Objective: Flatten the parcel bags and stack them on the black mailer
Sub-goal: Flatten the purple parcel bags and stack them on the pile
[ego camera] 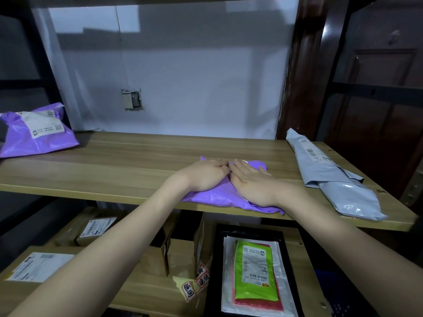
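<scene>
Both hands, left hand (207,177) and right hand (249,183), are pressing flat-palmed, fingers spread, on the crinkled purple plastic parcel bag (219,196). The black mailer (217,271) is lying below, nearer, under the right forearm.

A purple bag (219,195) lies at the front edge of the light brown wooden shelf (114,165). Another purple bag (34,133) with a white label sits at its left edge, a grey bag (332,177) at its right edge. Below, green (254,273), red (258,302) and white (229,282) bags lie on the black mailer (215,271).

Purple bag (219,195) mostly under both palms; far-left purple parcel (34,131) edge-cropped.
</scene>
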{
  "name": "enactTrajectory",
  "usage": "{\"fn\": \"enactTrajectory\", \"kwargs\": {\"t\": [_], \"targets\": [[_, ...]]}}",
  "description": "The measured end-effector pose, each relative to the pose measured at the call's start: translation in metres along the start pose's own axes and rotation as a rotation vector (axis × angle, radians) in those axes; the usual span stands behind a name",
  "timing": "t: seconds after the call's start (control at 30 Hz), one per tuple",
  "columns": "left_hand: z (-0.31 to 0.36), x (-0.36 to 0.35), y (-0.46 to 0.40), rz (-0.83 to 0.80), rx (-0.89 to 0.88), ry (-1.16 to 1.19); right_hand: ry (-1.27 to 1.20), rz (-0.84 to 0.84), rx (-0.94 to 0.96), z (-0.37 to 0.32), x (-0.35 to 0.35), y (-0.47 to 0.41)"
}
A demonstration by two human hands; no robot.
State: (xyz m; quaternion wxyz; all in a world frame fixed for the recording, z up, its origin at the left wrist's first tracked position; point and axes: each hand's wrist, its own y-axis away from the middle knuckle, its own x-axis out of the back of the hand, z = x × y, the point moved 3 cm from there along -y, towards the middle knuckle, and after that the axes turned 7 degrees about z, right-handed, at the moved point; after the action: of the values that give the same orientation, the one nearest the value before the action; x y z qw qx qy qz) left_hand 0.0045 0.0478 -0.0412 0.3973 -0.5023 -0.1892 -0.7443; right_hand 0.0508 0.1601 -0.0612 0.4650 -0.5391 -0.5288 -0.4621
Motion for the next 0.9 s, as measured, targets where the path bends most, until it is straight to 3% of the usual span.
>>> {"fn": "enactTrajectory", "kwargs": {"t": [0.33, 0.5, 0.63, 0.73, 0.8, 0.9], "targets": [[-0.002, -0.004, -0.001, 0.043, -0.041, 0.119, -0.002, 0.019, 0.003, 0.000, -0.002, -0.002], [-0.005, -0.004, 0.002, 0.114, -0.108, 0.151, -0.101, 0.109, 0.029, 0.003, -0.004, -0.003], [-0.010, 0.002, 0.008, 0.355, -0.100, 0.256, -0.361, 0.335, 0.056, 0.008, 0.002, 0.001], [-0.007, 0.011, 0.028, 0.497, -0.195, 0.083, -0.418, 0.642, 0.063, 0.007, 0.016, 0.020], [0.000, 0.011, 0.047, 0.384, -0.270, -0.025, -0.362, 0.732, 0.102, 0.003, 0.021, 0.034], [0.000, 0.001, 0.065, 0.194, -0.280, -0.171, -0.274, 0.726, 0.148, 0.001, 0.018, 0.050]]}}
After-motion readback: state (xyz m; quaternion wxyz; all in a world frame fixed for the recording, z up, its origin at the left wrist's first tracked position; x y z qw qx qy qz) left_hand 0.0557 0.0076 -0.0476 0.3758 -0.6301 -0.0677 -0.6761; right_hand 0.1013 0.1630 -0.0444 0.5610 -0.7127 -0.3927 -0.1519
